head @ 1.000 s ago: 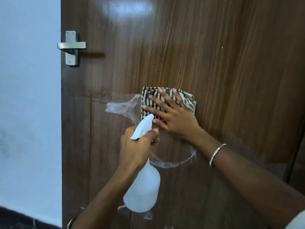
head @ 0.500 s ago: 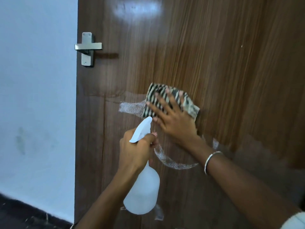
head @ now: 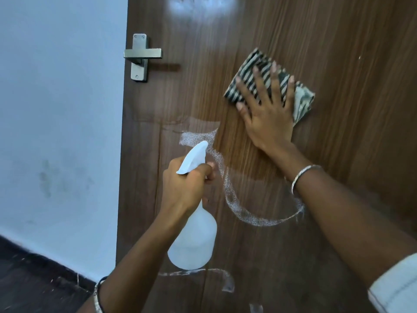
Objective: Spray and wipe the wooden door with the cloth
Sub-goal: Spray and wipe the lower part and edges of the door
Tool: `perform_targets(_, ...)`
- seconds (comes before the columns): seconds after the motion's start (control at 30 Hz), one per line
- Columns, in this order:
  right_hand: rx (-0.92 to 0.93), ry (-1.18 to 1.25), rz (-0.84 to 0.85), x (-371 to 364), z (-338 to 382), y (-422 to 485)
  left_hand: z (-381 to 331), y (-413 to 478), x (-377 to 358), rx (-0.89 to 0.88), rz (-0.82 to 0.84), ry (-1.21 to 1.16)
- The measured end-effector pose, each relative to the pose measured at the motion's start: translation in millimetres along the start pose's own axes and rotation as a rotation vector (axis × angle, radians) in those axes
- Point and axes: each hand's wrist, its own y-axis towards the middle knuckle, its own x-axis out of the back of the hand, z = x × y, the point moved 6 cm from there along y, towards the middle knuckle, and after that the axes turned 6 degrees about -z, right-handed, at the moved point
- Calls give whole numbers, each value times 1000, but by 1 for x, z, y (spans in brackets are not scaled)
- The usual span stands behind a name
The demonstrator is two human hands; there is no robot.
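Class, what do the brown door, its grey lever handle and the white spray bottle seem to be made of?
Brown door: glossy wood or laminate; grain, glare. Grey lever handle: brushed metal, likely; dull sheen, screws. White spray bottle: probably plastic; milky, translucent.

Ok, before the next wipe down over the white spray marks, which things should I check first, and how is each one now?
1. Cloth flat under right hand: ok, straight fingers press it on the door.
2. Left hand grips spray bottle: ok.
3. Spray marks all wiped: not ok, white streaks lie below the cloth.
4. Wiping path free: not ok, the bottle's head sits in front of the streak.
5. Liquid left in bottle: cannot tell.
6. Cloth away from door handle: ok.
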Motion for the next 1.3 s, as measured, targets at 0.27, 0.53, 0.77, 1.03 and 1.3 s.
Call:
perform_targets(0.27,315,19,130,-35,72,-99,9,0,24,18,-16,-21)
perform_targets(0.53,-48,-71,89,4,-17,-52,26,14,54,81,-36,-55)
perform_targets(0.77,-102,-90,35,-12,17,-63,43,40,62,117,7,-60)
perform_targets(1.03,10,59,28,-43,88,2,63,61,72,130,-147,-52)
perform_targets(1.3,113,-21,75,-29,60,-71,63,71,92,135,-236,45)
